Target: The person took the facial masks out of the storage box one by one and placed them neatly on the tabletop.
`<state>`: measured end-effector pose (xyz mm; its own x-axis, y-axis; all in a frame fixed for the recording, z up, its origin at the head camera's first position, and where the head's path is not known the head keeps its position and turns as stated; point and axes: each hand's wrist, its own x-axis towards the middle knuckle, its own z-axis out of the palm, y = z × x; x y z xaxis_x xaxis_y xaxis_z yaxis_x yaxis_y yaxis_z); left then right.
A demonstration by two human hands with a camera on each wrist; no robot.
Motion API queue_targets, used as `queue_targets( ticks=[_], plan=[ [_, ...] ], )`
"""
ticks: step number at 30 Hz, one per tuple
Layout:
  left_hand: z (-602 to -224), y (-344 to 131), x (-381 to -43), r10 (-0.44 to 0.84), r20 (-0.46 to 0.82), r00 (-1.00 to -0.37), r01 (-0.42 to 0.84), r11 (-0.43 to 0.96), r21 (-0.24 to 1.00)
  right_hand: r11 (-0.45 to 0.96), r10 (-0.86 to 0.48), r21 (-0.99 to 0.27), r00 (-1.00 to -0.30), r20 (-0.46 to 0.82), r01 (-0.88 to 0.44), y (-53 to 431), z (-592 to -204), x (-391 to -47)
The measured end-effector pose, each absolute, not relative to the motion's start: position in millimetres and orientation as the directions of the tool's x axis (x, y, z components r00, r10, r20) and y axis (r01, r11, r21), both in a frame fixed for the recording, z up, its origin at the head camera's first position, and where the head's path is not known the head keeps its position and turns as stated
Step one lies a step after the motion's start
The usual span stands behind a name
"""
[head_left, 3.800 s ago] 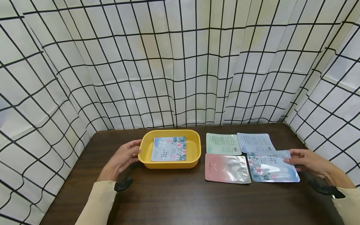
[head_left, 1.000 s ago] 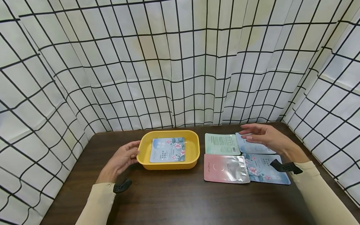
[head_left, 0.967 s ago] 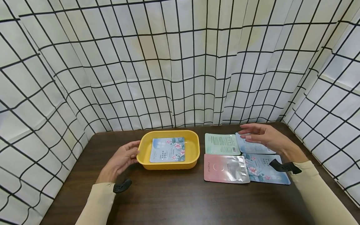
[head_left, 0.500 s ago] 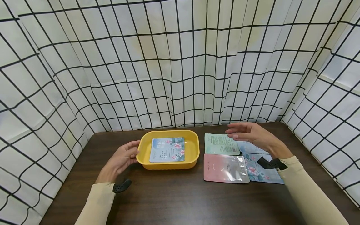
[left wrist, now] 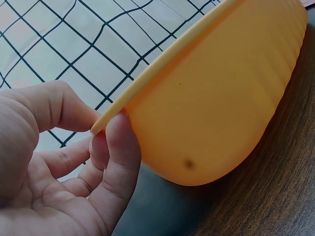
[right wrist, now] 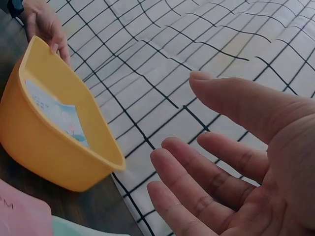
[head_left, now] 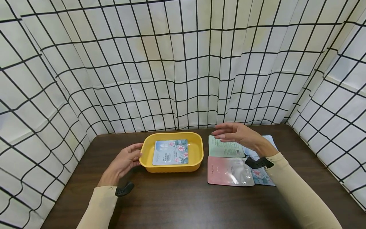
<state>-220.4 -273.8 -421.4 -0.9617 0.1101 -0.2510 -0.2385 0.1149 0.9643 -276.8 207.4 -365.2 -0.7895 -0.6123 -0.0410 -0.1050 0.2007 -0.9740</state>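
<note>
My left hand (head_left: 125,160) pinches the left rim of a yellow plastic basin (head_left: 171,168); the left wrist view shows thumb and fingertips on either side of the rim (left wrist: 147,73). A blue floral sheet mask packet (head_left: 170,152) lies flat in the basin. My right hand (head_left: 240,135) holds nothing, its fingers spread and loosely bent, over the green sheet mask packet (head_left: 226,149). In the right wrist view my right hand (right wrist: 236,167) shows thumb and fingers apart. Below it are a pink and silver packet (head_left: 230,171), a pale blue packet (head_left: 270,141) and another floral packet (head_left: 263,176), the last two partly covered.
The dark wooden table (head_left: 177,203) carries the basin left of centre and the packets in two rows right of it. A white curtain (head_left: 188,63) with black grid lines rises along the back and both sides. Each wrist wears a black band.
Earlier my right hand held the right-hand floral packet; that packet now lies on the table. The hand has since moved left, empty, across the upper packets. My left hand stays on the basin.
</note>
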Motion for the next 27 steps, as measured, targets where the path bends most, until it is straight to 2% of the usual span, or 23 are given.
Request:
queue_targets(
  ticks=[11,27],
  plan=[
    [-418,-274,-221,0.111,-0.255,-0.961,-0.242,0.121,0.963,0.233,-0.662,-0.964,-0.747,-0.061,-0.127,161,-367,-286],
    [-424,-272,-219,0.108,-0.237,-0.966,-0.226,0.104,0.969,0.208,-0.734,-0.97,-0.675,-0.068,-0.128,110,-366,-296]
  ],
)
